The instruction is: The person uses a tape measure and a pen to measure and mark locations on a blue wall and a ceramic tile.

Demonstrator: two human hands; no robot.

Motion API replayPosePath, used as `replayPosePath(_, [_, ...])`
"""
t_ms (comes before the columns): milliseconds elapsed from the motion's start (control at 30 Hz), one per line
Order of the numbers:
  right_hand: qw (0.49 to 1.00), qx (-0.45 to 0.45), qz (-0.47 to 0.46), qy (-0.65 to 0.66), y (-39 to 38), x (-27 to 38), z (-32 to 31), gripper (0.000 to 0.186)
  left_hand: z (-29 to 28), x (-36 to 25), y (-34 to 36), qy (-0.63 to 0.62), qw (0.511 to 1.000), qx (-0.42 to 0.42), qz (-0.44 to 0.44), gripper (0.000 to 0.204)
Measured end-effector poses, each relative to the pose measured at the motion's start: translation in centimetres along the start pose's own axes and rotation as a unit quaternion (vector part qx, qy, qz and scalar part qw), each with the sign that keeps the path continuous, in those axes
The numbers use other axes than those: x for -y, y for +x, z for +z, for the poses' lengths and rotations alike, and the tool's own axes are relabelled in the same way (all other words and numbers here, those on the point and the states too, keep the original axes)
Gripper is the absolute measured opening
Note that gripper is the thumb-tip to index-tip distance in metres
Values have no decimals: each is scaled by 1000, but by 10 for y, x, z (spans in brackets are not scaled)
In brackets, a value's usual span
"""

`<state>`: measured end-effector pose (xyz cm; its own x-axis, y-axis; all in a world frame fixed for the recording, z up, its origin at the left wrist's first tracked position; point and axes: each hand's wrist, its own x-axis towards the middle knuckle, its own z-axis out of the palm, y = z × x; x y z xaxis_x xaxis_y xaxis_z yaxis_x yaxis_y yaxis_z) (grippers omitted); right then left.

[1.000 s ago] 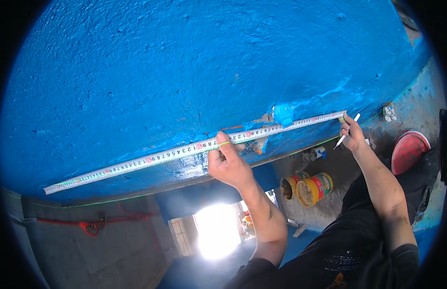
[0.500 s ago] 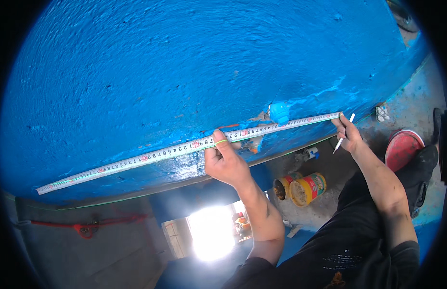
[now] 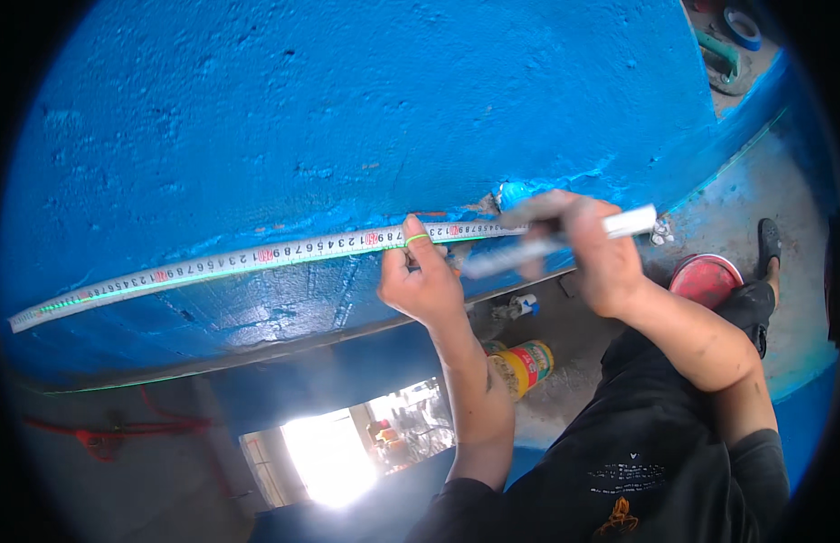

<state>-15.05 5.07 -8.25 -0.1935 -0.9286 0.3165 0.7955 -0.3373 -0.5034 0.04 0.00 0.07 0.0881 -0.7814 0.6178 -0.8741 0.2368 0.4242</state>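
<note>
A white measuring tape [image 3: 207, 268] with black and red markings lies along the blue painted surface [image 3: 284, 118]. My left hand [image 3: 424, 281] grips the tape near its middle, thumb over its face and fingers curled beneath. Just right of it, my right hand [image 3: 605, 258] is closed around a white pen [image 3: 632, 222], its front end slanting down to the left. Motion smears this hand and the pen, so I cannot tell whether the tip touches anything. The right hand hides the tape's right end. A light-blue rounded knob [image 3: 512, 194] juts from the surface behind it.
A green line of light runs along the tape. Below the surface's lower edge stand a yellow-and-red bucket [image 3: 528, 366] and a red round container [image 3: 707, 282] near a person's shoe [image 3: 770, 242]. A blue tape roll [image 3: 743, 29] lies at the upper right. Red straps [image 3: 103, 439] hang lower left.
My right hand has left the tape's right end and swung left toward my left hand, carrying the pen. My left hand keeps its hold on the tape; the whole view has shifted somewhat.
</note>
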Motion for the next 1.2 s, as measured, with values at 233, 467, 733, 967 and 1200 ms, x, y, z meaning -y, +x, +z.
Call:
replayPosePath(233, [995, -32, -35, -86, 30, -30, 29, 21, 7, 2, 2, 2, 999, -31, 38, 32])
replayPosePath(467, [999, -9, -53, 5, 44, -56, 53, 16, 2, 14, 2, 10, 997, -31, 63, 28])
replayPosePath(733, [994, -23, -105, -30, 46, -65, 61, 13, 4, 18, 3, 4, 997, -40, 62, 39])
replayPosePath(967, [994, -16, -84, -73, 47, -62, 61, 11, 4, 25, 3, 11, 996, -39, 76, 41])
replayPosePath(1200, [988, -12, -113, -108, 48, -60, 63, 10, 7, 30, 4, 7, 992, -66, 110, 28])
